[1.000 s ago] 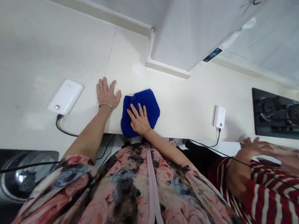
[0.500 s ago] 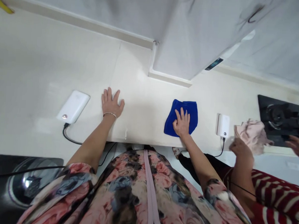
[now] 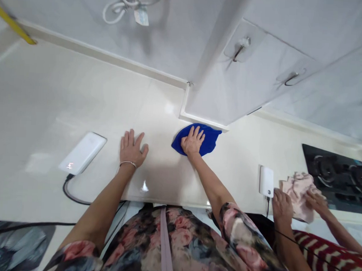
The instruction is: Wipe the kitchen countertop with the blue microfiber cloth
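Grip of the right hand point(image 3: 193, 142): palm down on a blue cloth point(image 3: 210, 140), fingers slightly spread and directed away from the wearer, the cloth pressed flat rather than pinched. The cloth lies on the pale worktop point(image 3: 166, 179), right of the left hand, at the foot of a wall projection point(image 3: 219, 93). Its long axis runs mainly left to right, the tapered end pointing left and slightly toward the wearer, the irregular end right and slightly away. The projection's base ledge point(image 3: 186, 116) borders the far edge of the cloth and blocks the way beyond; whether the two touch cannot be told. Left hand point(image 3: 133, 151): flat on the bare worktop, fingers spread, a bracelet point(image 3: 128, 163) at the wrist. Farther left, a white power bank point(image 3: 83, 152) trails a black cable point(image 3: 67, 190). Well to the right, a second power bank point(image 3: 266, 181) lies just beside a co-worker's hand point(image 3: 283, 203); that person's other hand point(image 3: 315, 200) touches a pale pink cloth point(image 3: 299, 192) near a black stove point(image 3: 343, 172). Above, the projection bears two hooks point(image 3: 238, 52); a white looped cord point(image 3: 117, 9) hangs on the wall.
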### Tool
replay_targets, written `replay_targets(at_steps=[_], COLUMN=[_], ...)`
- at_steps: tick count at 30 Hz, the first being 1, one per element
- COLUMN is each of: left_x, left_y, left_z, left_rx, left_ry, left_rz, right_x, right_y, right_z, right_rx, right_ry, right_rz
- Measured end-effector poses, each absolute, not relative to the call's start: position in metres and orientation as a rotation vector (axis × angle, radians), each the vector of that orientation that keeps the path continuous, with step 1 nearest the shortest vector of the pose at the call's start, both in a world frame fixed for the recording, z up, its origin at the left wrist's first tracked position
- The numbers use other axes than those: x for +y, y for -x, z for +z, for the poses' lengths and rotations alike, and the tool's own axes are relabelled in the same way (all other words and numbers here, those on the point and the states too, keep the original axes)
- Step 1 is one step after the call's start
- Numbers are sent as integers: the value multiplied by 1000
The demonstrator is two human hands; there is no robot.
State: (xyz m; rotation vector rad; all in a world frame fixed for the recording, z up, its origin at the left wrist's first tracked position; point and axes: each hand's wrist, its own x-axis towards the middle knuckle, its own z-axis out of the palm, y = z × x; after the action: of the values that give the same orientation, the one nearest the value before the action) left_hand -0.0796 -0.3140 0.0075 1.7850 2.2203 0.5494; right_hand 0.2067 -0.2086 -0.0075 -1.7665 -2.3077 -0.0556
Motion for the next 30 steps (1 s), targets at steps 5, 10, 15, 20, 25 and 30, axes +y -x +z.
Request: replay_targets(at_steps=[5,10,15,20,25,30], left_x=[-313,-312,-310,-312,-315,-315], left_y=[81,83,84,80,77,77], left_z=[10,11,9,8,10,7], left_rx=[2231,2219,2188,2158,2134,2130], left_ry=[-1773,-1767,-1778,-1774,-1734,-1737], left_rz=[539,548,547,582,589,607], right_x=[-213,-257,-329,-381,-402,-423], right_y=[-147,-112,-135,-214,-294,-279], right_z=[-3,9,15,11,12,12], right_rx=[-2528,-2635,-2749,-2820,-2938,-2981], right_ry=[1465,1242,969,846,876,1043], right_rz=[116,260,410,450,364,204])
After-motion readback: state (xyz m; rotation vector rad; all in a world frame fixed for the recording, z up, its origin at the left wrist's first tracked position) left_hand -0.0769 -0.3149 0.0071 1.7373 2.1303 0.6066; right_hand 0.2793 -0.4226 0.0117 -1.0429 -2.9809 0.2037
